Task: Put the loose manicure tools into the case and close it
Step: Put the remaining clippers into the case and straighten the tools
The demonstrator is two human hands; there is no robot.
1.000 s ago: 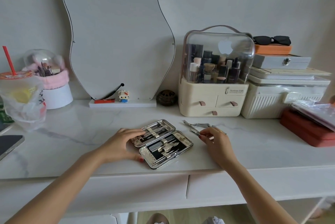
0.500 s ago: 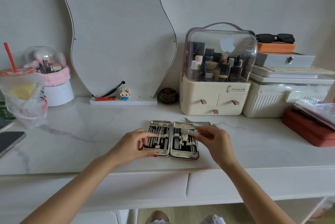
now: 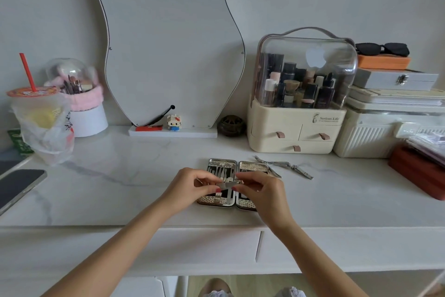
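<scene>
Metal glints between both hands over the open manicure case (image 3: 252, 166), which lies flat on the white marble dressing table (image 3: 120, 176), its two halves spread side by side near the front edge. A second ago it sat at an angle; half a second ago it had already been squared up, and it has not shifted since. The small silver tool (image 3: 226, 184) is pinched from both ends: the left hand (image 3: 192, 188) grips one end with thumb and curled fingers, the right hand (image 3: 262, 190) grips the other the same way. Earlier the left hand rested on the case's left half and only the right held the tool; now both hands have come together above the hinge. The left half shows a row of tools tucked in its straps.

Just beside the case to the right lie the loose tools (image 3: 284, 166), a few clippers and nippers touching each other, where they were before. Behind them stands a cream cosmetics organiser (image 3: 296, 133) with a clear dome. A wavy mirror (image 3: 168, 44) leans against the wall, a bagged drink cup (image 3: 41, 118) stands far left, and a phone (image 3: 19, 183) lies near the left edge.
</scene>
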